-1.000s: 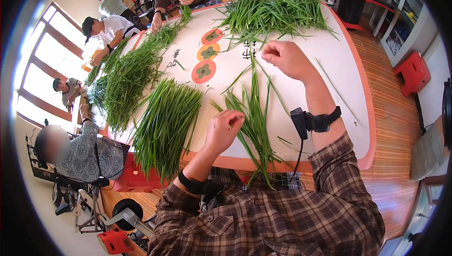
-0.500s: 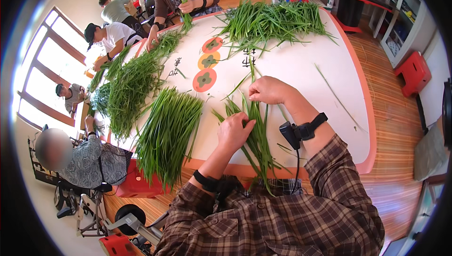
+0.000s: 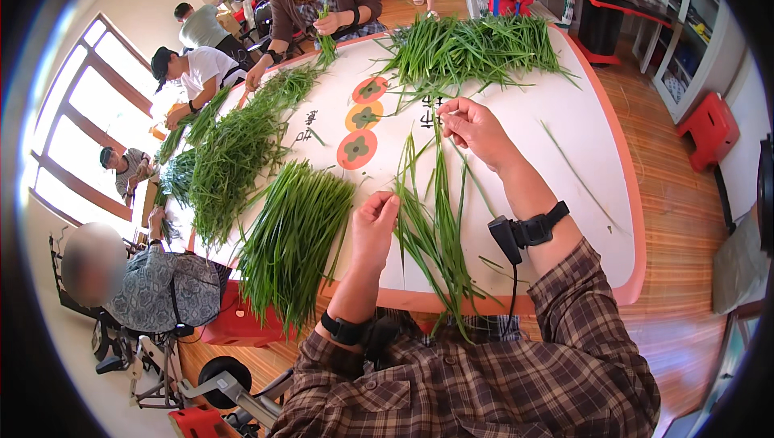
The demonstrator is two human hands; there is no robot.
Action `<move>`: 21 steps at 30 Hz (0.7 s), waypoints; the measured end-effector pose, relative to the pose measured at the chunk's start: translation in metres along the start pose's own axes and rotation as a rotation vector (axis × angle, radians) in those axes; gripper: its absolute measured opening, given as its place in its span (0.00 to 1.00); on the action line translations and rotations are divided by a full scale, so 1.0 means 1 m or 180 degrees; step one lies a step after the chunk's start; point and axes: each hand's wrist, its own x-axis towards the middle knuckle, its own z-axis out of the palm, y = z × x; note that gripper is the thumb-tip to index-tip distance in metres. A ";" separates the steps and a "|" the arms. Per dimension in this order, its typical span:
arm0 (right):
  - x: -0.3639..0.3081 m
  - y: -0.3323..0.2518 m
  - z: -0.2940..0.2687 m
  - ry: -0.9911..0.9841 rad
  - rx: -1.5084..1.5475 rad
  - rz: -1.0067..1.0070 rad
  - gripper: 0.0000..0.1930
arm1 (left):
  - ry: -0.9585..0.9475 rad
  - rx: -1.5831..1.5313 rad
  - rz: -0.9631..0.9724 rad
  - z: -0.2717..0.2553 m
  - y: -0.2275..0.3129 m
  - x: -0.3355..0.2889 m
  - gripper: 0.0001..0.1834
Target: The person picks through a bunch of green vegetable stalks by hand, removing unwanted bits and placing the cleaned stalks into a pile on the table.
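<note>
A loose bunch of garlic chives [image 3: 442, 244] lies in front of me, its lower ends reaching over the table's near edge. My right hand [image 3: 477, 132] is raised above the bunch's far end, thumb and fingers pinched at the tip of an upright chive blade. Just left of the bunch is my left hand [image 3: 376, 224], its fingers closed with the thumb against them; whatever it may grip is too small to make out. To its left rests a thick, neatly aligned pile of garlic chives [image 3: 297, 240], hanging over the table edge.
The white table [image 3: 516, 196] has an orange rim. More chives [image 3: 476, 47] are heaped at its far side, with a tangled pile [image 3: 230, 164] on the left. A person [image 3: 326, 3] across the table holds a small bunch. Others work along the left. A red stool [image 3: 708, 132] stands at right.
My hands have moved apart: the right went farther out and up, the left drew back and leftward off the bunch. Chive blades between them are now spread more loosely.
</note>
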 end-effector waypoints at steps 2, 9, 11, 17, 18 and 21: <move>-0.001 -0.005 0.000 -0.0227 0.0354 0.0252 0.09 | -0.0041 -0.0200 0.0010 -0.004 0.000 -0.001 0.06; -0.009 -0.016 0.020 -0.0633 -0.0034 0.0147 0.12 | -0.0294 -0.0018 0.0194 0.002 0.004 -0.008 0.07; -0.009 -0.017 0.021 -0.0588 -0.0147 0.0077 0.11 | -0.0384 0.0202 0.0283 0.004 0.005 -0.008 0.07; -0.017 -0.026 0.032 -0.0774 -0.0116 0.0119 0.13 | -0.0416 -0.0033 0.0649 0.026 0.027 -0.004 0.12; -0.018 -0.029 0.035 -0.0847 -0.0179 0.0150 0.14 | -0.0393 -0.0022 0.0651 0.024 0.027 -0.002 0.12; -0.017 -0.028 0.034 -0.0658 -0.0496 -0.0023 0.14 | -0.0681 -0.0028 0.0243 0.019 0.026 0.003 0.10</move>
